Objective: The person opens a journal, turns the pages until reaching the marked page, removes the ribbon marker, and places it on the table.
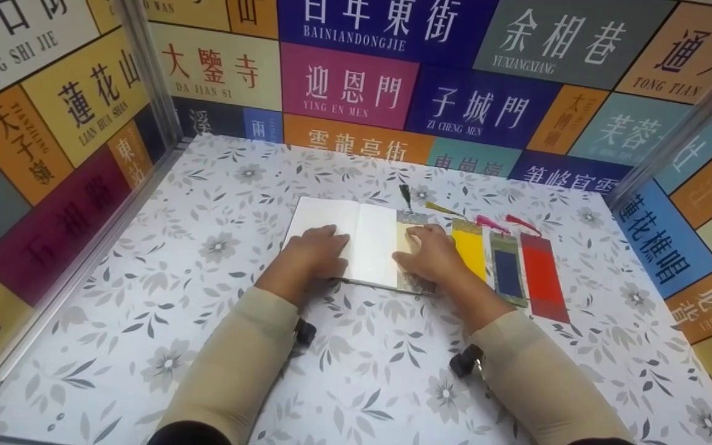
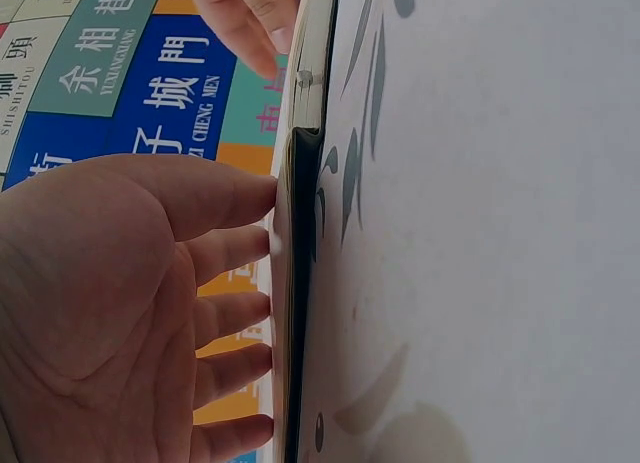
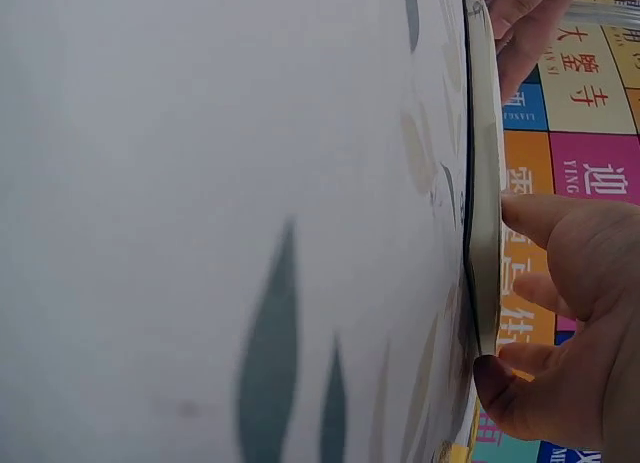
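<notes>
In the head view an open book (image 1: 376,244) with blank white pages lies flat on the table. My left hand (image 1: 322,250) rests on its left page, fingers spread. The left wrist view shows that hand's (image 2: 100,283) fingertips touching the page, beside the book's dark cover edge (image 2: 298,363). At the book's right side, my right hand (image 1: 430,253) lies over a grey-patterned bookmark (image 1: 415,218) with a cream middle and a dark green tassel. The right wrist view has its thumb and fingertips (image 3: 498,383) against the book's page edge (image 3: 485,233); the hand partly hides the bookmark.
Right of the book lie a yellow bookmark (image 1: 468,244), a navy one with a green border (image 1: 508,272) and a red one (image 1: 541,272), each with a tassel. A floral cloth (image 1: 220,247) covers the table. Walls with coloured sign panels (image 1: 350,86) surround it.
</notes>
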Tool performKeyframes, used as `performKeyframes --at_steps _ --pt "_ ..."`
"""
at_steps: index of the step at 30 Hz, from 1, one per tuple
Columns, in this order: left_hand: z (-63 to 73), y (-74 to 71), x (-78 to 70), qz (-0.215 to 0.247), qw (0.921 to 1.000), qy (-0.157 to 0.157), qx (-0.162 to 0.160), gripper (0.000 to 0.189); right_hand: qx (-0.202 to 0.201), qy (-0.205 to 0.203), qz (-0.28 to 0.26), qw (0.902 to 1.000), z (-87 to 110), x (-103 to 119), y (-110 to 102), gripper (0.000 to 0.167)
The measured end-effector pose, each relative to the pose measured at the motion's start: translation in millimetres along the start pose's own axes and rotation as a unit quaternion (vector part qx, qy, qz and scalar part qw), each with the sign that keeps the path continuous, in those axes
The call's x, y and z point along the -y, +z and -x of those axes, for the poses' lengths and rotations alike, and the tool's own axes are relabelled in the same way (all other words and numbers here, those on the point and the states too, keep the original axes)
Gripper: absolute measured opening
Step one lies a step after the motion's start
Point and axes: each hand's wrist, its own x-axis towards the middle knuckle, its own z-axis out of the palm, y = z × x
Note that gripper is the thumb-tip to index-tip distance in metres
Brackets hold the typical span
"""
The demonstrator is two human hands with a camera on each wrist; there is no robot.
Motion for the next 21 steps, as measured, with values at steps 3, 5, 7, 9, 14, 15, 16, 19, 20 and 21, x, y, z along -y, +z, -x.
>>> performKeyframes --at_steps 3,5,7,9,14,15,16,19,20,21 --pt "-0.4 0.0 0.6 -0.001 1.0000 0.000 0.001 0.068 0.000 0.009 -0.020 0.9998 0.1 -1.8 -2.6 0.092" --pt "-0.8 0.5 0.9 -0.003 1.0000 0.001 0.001 0.068 -0.005 0.014 -0.026 0.9995 -0.5 -2.4 -4.4 0.094" --pt "-0.8 1.2 1.2 -0.001 1.0000 -0.001 0.000 0.067 -0.013 0.015 -0.029 0.9994 -1.6 -3.1 -6.3 0.091" --pt "-0.7 1.9 1.7 -0.003 1.0000 0.002 -0.003 0.067 -0.028 0.009 -0.039 0.9988 -2.5 -4.7 -8.4 0.085" --pt "0.4 2.4 2.5 -0.011 0.9999 0.010 -0.009 0.067 -0.047 0.013 -0.110 0.9927 -5.3 -11.3 -13.8 0.074" --pt "0.7 2.1 2.1 -0.012 0.9998 0.009 -0.009 0.067 -0.048 0.020 -0.126 0.9907 -5.8 -12.5 -14.9 0.073" --pt "1.2 1.8 1.5 -0.011 0.9999 0.008 -0.009 0.066 -0.050 0.026 -0.143 0.9882 -6.3 -13.4 -15.7 0.071" --pt "3.0 0.1 -0.9 0.001 1.0000 -0.004 -0.003 0.066 -0.061 0.041 -0.180 0.9810 -6.7 -15.9 -17.5 0.063" --pt "3.4 -0.5 -1.5 0.003 1.0000 -0.008 0.000 0.067 -0.063 0.046 -0.192 0.9782 -6.9 -16.5 -17.9 0.060" --pt "3.7 -1.1 -2.0 0.007 0.9999 -0.013 0.002 0.067 -0.065 0.051 -0.202 0.9759 -7.1 -16.9 -18.2 0.057"
